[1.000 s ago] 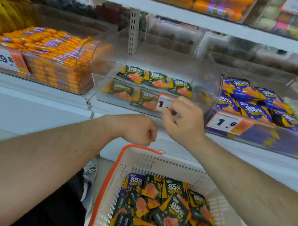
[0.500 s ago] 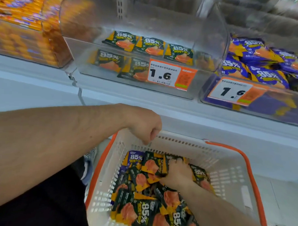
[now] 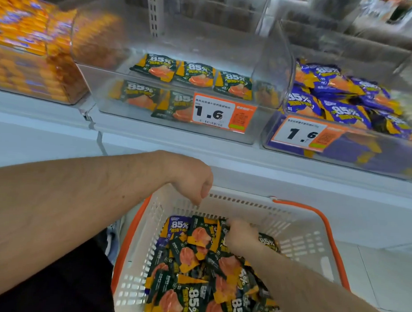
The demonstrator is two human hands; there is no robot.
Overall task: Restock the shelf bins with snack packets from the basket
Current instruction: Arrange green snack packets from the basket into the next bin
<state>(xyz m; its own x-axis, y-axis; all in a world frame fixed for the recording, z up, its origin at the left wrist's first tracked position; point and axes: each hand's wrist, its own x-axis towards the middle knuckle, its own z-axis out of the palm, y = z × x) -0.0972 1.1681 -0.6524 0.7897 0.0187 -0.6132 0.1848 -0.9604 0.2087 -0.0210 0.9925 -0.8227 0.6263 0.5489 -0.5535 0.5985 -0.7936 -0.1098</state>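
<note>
A white basket (image 3: 298, 231) with an orange handle holds a heap of dark green and orange snack packets (image 3: 196, 260) marked 85%. My right hand (image 3: 242, 236) is down inside the basket, its fingers curled into packets near the far wall. My left hand (image 3: 192, 178) is curled at the basket's far rim and grips it. Above, a clear shelf bin (image 3: 141, 121) with a 1.6 price tag (image 3: 220, 114) holds several of the same green packets (image 3: 194, 73) lying flat.
To the right stands a bin of purple 85% packets (image 3: 337, 99) with its own 1.6 tag. On the left a bin is stacked with orange packs (image 3: 29, 47). The white shelf edge (image 3: 247, 157) runs just above the basket. One purple packet (image 3: 176, 227) lies in the basket.
My right hand dropped from the bin's price tag into the basket and now curls into the packets. The view tilted down. My left hand stayed at the basket rim.
</note>
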